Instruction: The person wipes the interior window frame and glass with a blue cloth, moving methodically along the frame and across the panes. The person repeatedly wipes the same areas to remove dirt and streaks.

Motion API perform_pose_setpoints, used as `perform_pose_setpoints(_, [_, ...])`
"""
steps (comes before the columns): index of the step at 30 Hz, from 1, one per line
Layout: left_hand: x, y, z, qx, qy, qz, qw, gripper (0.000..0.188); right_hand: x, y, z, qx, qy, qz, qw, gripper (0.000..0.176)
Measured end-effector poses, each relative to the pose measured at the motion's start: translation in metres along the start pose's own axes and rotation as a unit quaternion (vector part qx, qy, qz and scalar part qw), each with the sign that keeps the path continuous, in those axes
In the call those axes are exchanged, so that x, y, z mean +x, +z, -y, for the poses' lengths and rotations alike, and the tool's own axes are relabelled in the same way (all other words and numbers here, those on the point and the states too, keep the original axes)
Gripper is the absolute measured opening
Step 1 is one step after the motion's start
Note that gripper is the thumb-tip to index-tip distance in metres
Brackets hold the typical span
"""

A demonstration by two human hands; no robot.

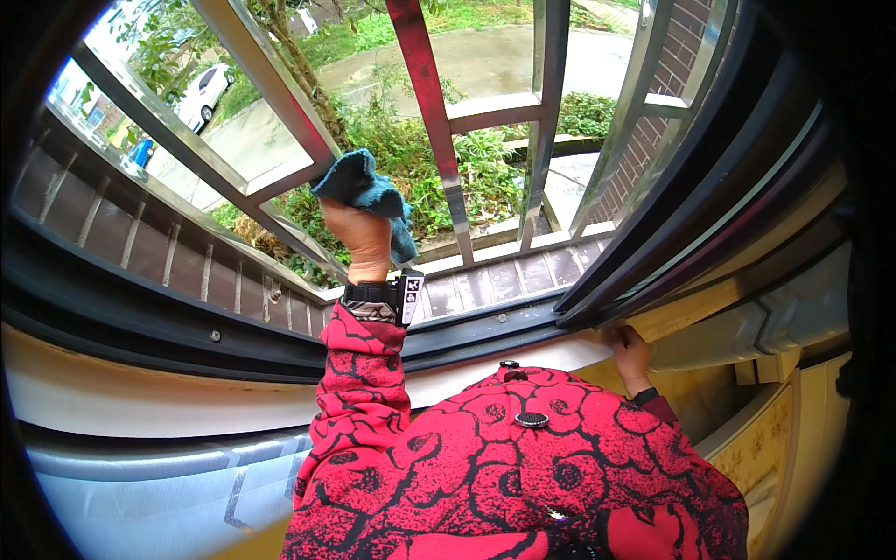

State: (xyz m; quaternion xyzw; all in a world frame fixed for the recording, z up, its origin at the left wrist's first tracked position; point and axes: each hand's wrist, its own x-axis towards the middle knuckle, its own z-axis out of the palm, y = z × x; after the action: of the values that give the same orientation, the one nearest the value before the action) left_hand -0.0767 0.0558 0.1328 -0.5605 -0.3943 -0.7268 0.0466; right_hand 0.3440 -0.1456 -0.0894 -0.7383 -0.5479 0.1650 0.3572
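My left hand [360,234] is stretched out through the window opening and grips a blue cloth [367,185]. The cloth is bunched around a bar of the shiny metal window grille [427,84], where an upright meets a crosspiece. A dark strap with a small black-and-white device [409,297] sits on that wrist. Lower right, my right hand [630,353] has its fingers curled at the edge of the white window sill [483,385]; the fingertips are partly hidden. My red and black patterned sleeve and jacket fill the lower middle.
Black window tracks [483,325] run between the sill and a tiled outer ledge [490,283]. Dark sliding frames [707,203] stand at the right. Grey-blue padded material [161,476] lies below the sill at left. Outside are shrubs, a tree trunk [308,77] and a paved path.
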Motion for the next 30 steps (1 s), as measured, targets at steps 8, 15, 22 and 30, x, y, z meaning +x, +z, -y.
perform_pose_setpoints(8, [-0.039,-0.004,0.012,-0.027,-0.104,0.018,0.994,0.029,-0.001,-0.005,0.007,-0.003,0.013,0.016,1.000,0.023])
perform_pose_setpoints(15, [-0.082,-0.013,0.034,0.022,-0.169,0.037,0.985,0.030,-0.001,-0.008,0.017,-0.011,-0.015,0.011,1.000,0.022])
perform_pose_setpoints(22, [-0.121,-0.021,0.060,-0.338,-0.502,-0.009,0.796,0.047,0.000,-0.005,0.012,-0.008,0.000,0.016,1.000,0.022])
perform_pose_setpoints(30, [-0.152,-0.031,0.074,-0.277,-0.540,0.048,0.794,0.039,-0.001,-0.003,0.006,-0.020,-0.014,0.007,1.000,0.024])
